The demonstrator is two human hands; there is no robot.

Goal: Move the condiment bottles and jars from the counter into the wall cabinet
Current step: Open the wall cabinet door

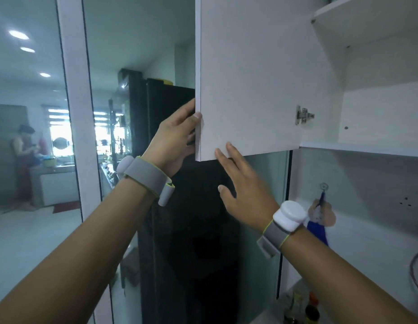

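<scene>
the left hand (174,139) grips the free edge of the open white cabinet door (247,78), thumb on its inner face. the right hand (244,190) is spread flat, fingertips touching the door's bottom edge. bottles (306,308) stand low on the counter.

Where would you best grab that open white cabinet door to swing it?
Probably by the free vertical edge of the cabinet door, near its lower corner, coming from the left. The hinge sits on the opposite side, and no handle shows. The left hand wraps that edge already, thumb on the inner face; the right hand is open just below the door's bottom edge.
</scene>
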